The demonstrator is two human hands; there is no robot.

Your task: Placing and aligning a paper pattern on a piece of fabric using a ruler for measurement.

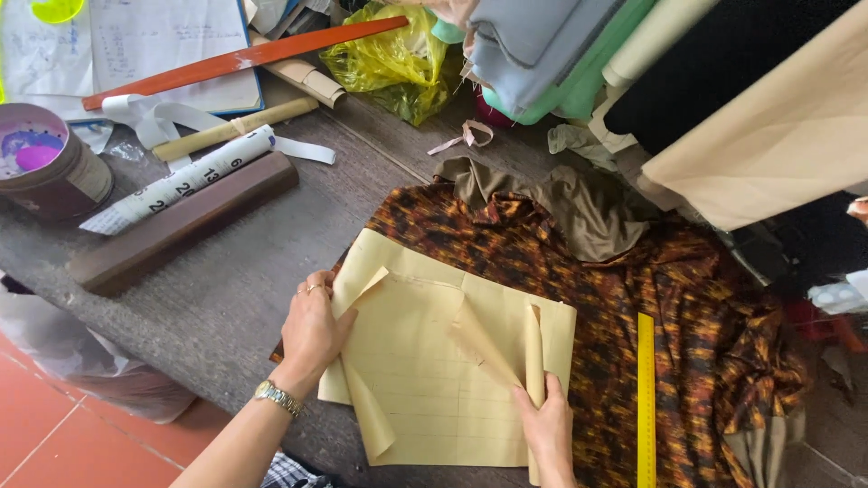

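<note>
A pale yellow paper pattern (434,370) lies on a brown and orange patterned fabric (696,307) spread over the dark table (226,289). My left hand (312,330), with a ring and a wristwatch, presses the paper's left edge, where a corner is folded over. My right hand (547,429) pinches the curled right edge of the paper near the bottom. A yellow ruler (646,398) lies on the fabric just right of the paper.
Rolls of cloth (651,81) are stacked at the upper right. At the upper left lie a dark wooden block (181,226), a rolled measuring tape (176,181), a long red-brown stick (244,59), a round tin (45,158) and a yellow plastic bag (393,59).
</note>
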